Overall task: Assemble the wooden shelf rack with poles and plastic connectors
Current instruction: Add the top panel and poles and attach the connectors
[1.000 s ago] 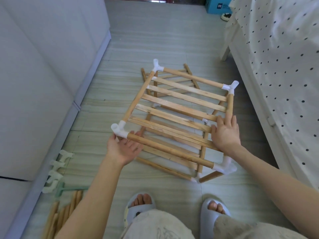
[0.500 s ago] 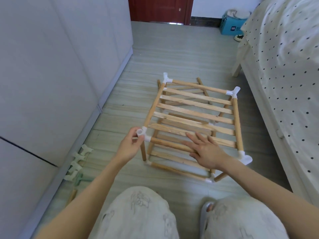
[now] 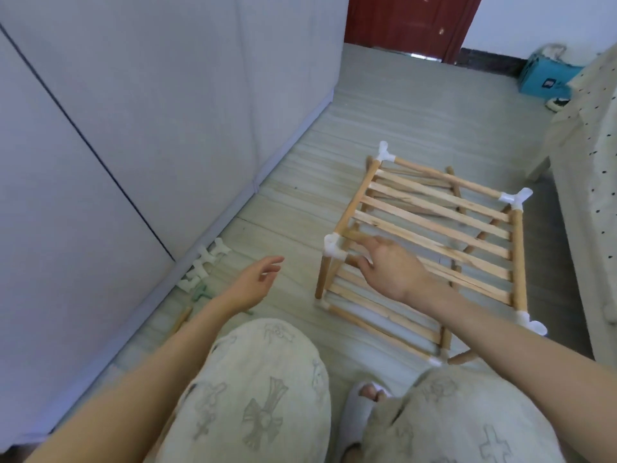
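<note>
Shelves: two slatted wooden shelf tiers [image 3: 434, 225] are standing joined.
Corner connectors: four white plastic corner connectors [image 3: 334, 245] are topping them.
Right hand [image 3: 390, 269]: I am laying it, fingers spread, beside the near-left connector.
Left hand [image 3: 253, 282]: I am holding it loose, left of the rack.

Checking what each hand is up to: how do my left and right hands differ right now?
The left hand hangs in the air above the floor, touching nothing; the right hand reaches onto the rack by its near-left connector. The left is nearer the spare connectors. Both look relaxed.
</note>
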The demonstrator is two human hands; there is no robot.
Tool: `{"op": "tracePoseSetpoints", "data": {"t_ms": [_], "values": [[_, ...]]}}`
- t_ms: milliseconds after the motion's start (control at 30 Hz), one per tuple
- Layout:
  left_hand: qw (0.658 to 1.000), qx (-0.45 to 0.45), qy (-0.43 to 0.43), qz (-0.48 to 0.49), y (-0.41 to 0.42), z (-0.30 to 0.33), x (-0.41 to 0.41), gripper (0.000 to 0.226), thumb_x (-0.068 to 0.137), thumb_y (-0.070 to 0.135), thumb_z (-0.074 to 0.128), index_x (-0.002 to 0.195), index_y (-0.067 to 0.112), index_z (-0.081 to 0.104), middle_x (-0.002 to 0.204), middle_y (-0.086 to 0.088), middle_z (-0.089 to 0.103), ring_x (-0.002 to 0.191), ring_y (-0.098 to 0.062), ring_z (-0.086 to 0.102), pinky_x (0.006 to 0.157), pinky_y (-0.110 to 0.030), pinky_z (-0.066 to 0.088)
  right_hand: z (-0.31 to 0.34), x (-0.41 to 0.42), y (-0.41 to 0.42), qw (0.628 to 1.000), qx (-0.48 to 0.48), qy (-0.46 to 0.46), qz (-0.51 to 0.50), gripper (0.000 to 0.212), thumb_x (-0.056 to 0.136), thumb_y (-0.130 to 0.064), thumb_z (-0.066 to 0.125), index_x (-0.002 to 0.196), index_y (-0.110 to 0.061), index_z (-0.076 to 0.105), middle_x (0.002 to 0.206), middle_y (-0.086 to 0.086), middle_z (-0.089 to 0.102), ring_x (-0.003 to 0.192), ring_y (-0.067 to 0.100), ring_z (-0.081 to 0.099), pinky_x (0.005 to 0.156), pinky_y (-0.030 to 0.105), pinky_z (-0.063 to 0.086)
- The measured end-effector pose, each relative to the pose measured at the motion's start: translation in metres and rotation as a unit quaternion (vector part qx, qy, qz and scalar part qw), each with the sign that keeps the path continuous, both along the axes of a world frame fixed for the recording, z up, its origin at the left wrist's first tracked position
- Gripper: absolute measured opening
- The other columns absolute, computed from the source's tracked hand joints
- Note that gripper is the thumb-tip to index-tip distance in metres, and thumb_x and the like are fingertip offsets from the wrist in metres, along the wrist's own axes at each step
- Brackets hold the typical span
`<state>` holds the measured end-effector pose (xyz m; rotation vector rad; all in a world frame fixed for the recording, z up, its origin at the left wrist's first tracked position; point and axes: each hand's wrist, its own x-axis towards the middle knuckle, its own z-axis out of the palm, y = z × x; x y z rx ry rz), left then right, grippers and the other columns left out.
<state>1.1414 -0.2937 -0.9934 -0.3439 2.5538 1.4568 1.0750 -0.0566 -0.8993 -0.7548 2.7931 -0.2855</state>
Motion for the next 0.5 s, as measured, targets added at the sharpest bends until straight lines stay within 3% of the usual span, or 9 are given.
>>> {"op": "tracePoseSetpoints", "data": {"t_ms": [67, 200, 400, 500], "values": [[0.998, -0.011, -0.033, 0.055, -0.025, -0.013, 0.023, 0.038, 0.098, 0.001, 0.034, 0.134, 0.01, 0.044, 0.131, -0.014, 0.051, 0.118, -0.023, 0.05, 0.089, -0.024, 0.039, 0.007, -0.002, -0.032, 0.998, 0.004, -0.013, 0.063, 0.041, 0.1, -0.031, 0.036, 0.138, -0.015, 0.041, 0.134, 0.011, 0.052, 0.119, 0.029, 0.051, 0.095, 0.036, 0.043], [0.98, -0.02, -0.11, 0.167, -0.082, -0.051, 0.071, 0.039, 0.096, -0.005, 0.033, 0.132, 0.003, 0.045, 0.132, -0.021, 0.049, 0.12, -0.031, 0.048, 0.091, -0.03, 0.039, -0.021, -0.002, -0.093, 0.965, 0.123, -0.129, 0.19, 0.046, 0.1, -0.035, 0.035, 0.143, -0.018, 0.033, 0.137, 0.01, 0.051, 0.123, 0.028, 0.048, 0.097, 0.034, 0.04], [0.956, -0.109, -0.181, 0.203, -0.139, -0.107, 0.123, 0.035, 0.093, 0.012, 0.054, 0.125, 0.001, 0.051, 0.125, -0.019, 0.056, 0.112, -0.03, 0.054, 0.079, -0.025, 0.037, -0.135, 0.008, -0.151, 0.933, 0.179, -0.238, 0.2, 0.053, 0.101, -0.034, 0.033, 0.149, -0.019, 0.019, 0.152, 0.01, 0.03, 0.136, 0.027, 0.033, 0.109, 0.037, 0.033], [0.942, -0.143, -0.252, 0.172, -0.151, -0.139, 0.129, 0.063, 0.09, 0.026, 0.06, 0.143, 0.007, 0.031, 0.145, -0.018, 0.036, 0.13, -0.032, 0.037, 0.102, -0.037, 0.035, -0.194, 0.026, -0.149, 0.92, 0.173, -0.302, 0.181, 0.057, 0.101, -0.033, 0.032, 0.151, -0.022, 0.007, 0.158, 0.007, 0.011, 0.143, 0.027, 0.017, 0.113, 0.041, 0.026]]}}
